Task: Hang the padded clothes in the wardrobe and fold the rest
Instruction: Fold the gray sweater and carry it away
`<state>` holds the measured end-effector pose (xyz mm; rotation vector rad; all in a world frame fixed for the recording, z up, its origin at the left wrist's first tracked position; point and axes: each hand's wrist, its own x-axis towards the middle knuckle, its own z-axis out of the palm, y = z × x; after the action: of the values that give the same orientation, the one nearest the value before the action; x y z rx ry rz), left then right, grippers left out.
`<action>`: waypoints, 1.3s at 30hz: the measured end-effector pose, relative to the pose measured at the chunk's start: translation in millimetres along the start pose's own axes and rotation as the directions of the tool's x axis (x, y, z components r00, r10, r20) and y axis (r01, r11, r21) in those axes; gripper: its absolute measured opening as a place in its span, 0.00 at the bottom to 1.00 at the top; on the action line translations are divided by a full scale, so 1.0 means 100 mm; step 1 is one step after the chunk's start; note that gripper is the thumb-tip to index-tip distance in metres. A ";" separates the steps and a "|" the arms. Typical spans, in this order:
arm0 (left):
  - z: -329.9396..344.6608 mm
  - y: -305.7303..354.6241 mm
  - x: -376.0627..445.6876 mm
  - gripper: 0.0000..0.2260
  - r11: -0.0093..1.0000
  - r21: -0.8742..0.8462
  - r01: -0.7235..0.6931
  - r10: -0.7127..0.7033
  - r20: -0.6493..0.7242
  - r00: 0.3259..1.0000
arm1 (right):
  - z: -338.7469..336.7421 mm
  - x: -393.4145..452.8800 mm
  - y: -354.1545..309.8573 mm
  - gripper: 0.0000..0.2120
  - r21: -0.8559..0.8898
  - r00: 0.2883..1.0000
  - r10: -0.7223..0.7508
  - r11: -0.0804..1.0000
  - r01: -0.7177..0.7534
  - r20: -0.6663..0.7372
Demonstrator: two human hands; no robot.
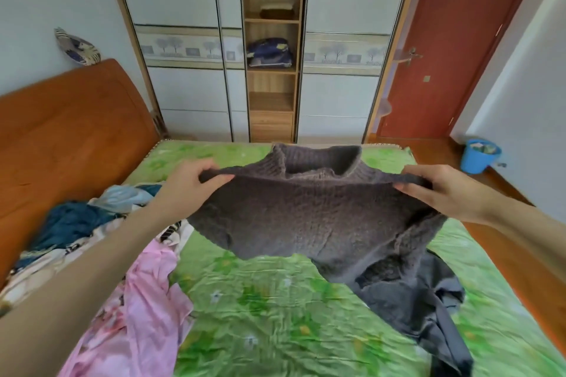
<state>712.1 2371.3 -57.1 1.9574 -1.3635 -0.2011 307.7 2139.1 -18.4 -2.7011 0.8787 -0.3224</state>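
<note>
A dark grey knitted turtleneck sweater hangs in the air above the bed, collar away from me. My left hand pinches its left shoulder and my right hand pinches its right shoulder, stretching it between them. The sweater's lower part droops onto a dark grey garment that lies on the green floral bedsheet. The wardrobe stands beyond the bed with white sliding doors and an open wooden shelf column in the middle.
A pile of clothes lies at the left: a pink garment, a dark blue one and a light blue one. A wooden headboard stands left, a red door and a blue bucket at right.
</note>
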 end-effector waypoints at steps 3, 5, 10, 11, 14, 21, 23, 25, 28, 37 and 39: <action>-0.08 -0.05 -0.17 0.10 0.998 0.065 -0.023 0.023 0.011 1.000 | 0.06 -0.27 -0.19 0.21 0.010 0.998 -0.062 0.998 0.062 0.022; -0.13 -0.08 -0.25 0.11 0.996 0.093 0.001 -0.004 0.030 1.000 | 0.06 -0.37 -0.28 0.17 0.029 0.996 -0.076 0.997 0.075 0.044; -0.39 -0.07 -0.36 0.18 0.989 0.076 0.127 -0.145 0.329 0.933 | -0.04 -0.43 -0.33 0.16 0.342 0.961 0.000 0.934 -0.099 0.276; -0.42 -0.07 -0.38 0.20 0.985 0.072 0.158 -0.174 0.400 0.900 | -0.05 -0.42 -0.32 0.13 0.434 0.949 0.014 0.887 -0.157 0.316; -0.38 -0.12 -0.38 0.25 0.968 0.083 0.237 -0.246 0.495 0.833 | 0.05 -0.30 -0.24 0.12 0.543 0.895 0.045 0.781 -0.309 0.444; 0.72 -0.62 -0.56 0.22 0.916 0.012 0.401 -0.357 0.478 0.803 | 1.17 -0.03 0.39 0.30 0.191 0.848 0.060 0.964 -0.187 0.527; 1.14 -0.86 -0.65 0.19 0.913 0.006 0.408 -0.373 0.419 0.828 | 1.60 -0.02 0.60 0.30 0.151 0.868 0.075 0.974 -0.169 0.491; 1.58 -1.11 -0.71 0.16 0.909 0.032 0.415 -0.396 0.376 0.838 | 1.97 -0.01 0.72 0.27 0.103 0.886 0.093 0.982 -0.156 0.455; 2.11 -1.47 -0.82 0.14 0.899 0.075 0.431 -0.427 0.365 0.828 | 2.51 -0.03 0.93 0.26 0.039 0.876 0.121 0.987 -0.157 0.467; 2.83 -2.03 -0.66 0.10 0.939 0.238 0.250 -0.327 0.383 0.864 | 3.41 0.20 1.43 0.19 -0.087 0.881 0.208 0.978 -0.188 0.425; 3.00 -2.22 -0.50 0.10 0.942 0.277 0.190 -0.286 0.365 0.886 | 3.59 0.43 1.58 0.16 -0.109 0.894 0.188 0.982 -0.157 0.407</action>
<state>705.4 2311.0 -428.4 2.3806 -1.4437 -0.6159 362.3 2061.0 -401.1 -2.5797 0.9984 0.3221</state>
